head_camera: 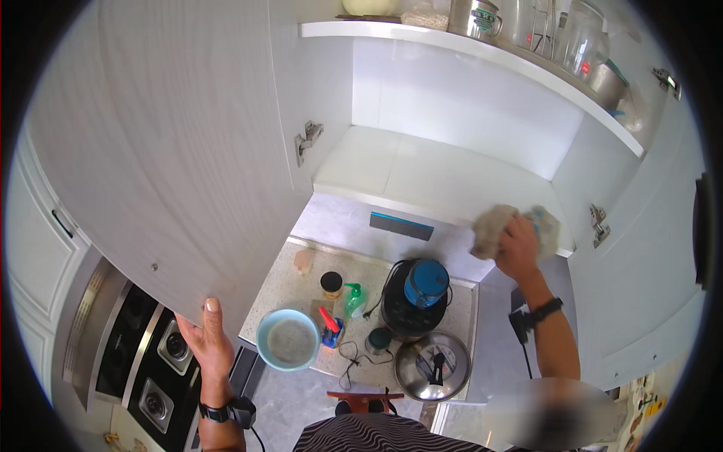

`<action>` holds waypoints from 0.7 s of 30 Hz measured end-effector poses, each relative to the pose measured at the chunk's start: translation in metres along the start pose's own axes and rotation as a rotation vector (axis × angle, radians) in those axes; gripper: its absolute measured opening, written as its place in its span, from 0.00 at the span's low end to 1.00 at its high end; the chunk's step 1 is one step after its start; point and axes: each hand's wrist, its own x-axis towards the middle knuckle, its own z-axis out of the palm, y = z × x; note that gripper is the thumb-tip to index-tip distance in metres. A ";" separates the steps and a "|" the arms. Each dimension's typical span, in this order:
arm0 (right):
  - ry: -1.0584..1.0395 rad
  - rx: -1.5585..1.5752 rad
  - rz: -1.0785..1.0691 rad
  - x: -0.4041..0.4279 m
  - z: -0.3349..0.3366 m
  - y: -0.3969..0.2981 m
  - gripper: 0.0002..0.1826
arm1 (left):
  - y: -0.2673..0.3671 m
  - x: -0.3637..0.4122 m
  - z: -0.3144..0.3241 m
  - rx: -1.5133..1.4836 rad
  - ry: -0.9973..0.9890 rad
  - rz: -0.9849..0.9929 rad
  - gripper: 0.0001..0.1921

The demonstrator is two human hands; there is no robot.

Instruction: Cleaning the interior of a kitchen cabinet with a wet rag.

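Note:
My left hand (208, 339) grips the lower edge of the open wood-grain cabinet door (186, 169), its thumb on the near face. At the right end of the cabinet's bottom shelf (452, 175), my right hand (517, 246) holds a crumpled beige cloth (491, 230) against the front edge; the cloth is a little blurred. Below, on the speckled countertop (361, 367), stands a light blue basin (291, 339) with cloudy, sudsy liquid.
The upper shelf (452, 42) holds a metal mug (473, 20) and glass jars (582, 42). Another open door (632, 254) is at right. On the counter are a green pump bottle (355, 300), a blue container (427, 282) on a black appliance, and a lidded pan (432, 367).

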 end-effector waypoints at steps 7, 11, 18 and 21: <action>-0.050 0.002 0.066 0.040 0.033 -0.051 0.16 | 0.000 -0.008 0.001 0.030 -0.039 0.040 0.28; -0.022 0.252 0.001 0.134 0.100 -0.124 0.21 | -0.005 -0.009 0.005 -0.045 0.007 -0.024 0.29; -0.683 0.428 0.257 0.268 0.198 -0.139 0.29 | -0.004 -0.010 0.001 0.002 0.056 -0.070 0.33; -0.742 0.356 0.385 0.284 0.216 -0.110 0.31 | -0.006 -0.012 -0.008 0.060 0.046 -0.092 0.32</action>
